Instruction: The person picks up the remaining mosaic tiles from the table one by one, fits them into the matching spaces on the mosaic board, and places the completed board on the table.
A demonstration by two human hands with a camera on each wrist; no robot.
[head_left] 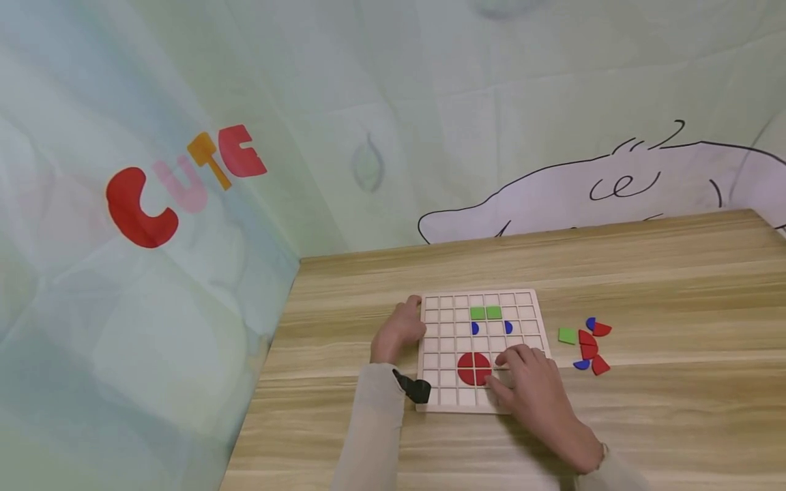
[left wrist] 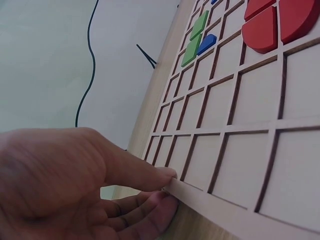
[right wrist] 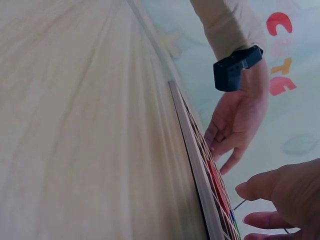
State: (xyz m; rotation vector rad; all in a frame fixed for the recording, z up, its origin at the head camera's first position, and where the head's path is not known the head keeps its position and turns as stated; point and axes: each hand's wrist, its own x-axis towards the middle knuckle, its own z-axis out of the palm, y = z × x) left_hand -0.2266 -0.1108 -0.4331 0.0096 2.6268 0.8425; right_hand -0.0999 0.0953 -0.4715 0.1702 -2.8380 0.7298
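Note:
A pale wooden grid board (head_left: 439,361) lies on the table. Its cells hold two green squares (head_left: 486,313), two blue half-round pieces (head_left: 475,329) and red quarter-round pieces (head_left: 467,369) forming a circle. At the board's left edge my left hand (head_left: 400,331) grips the rim; in the left wrist view the thumb (left wrist: 162,175) lies on top, with curled fingers below it. My right hand (head_left: 537,389) is over the board's lower right, its thumb beside the red circle. Nothing shows between its parted thumb and fingers (right wrist: 267,220) in the right wrist view.
Right of the board lie loose pieces: a green square (head_left: 567,335), several red quarter-rounds (head_left: 589,350) and two blue half-rounds (head_left: 581,365). The wood-grain table (head_left: 694,327) meets a printed cloth backdrop (head_left: 344,136) at the back and left.

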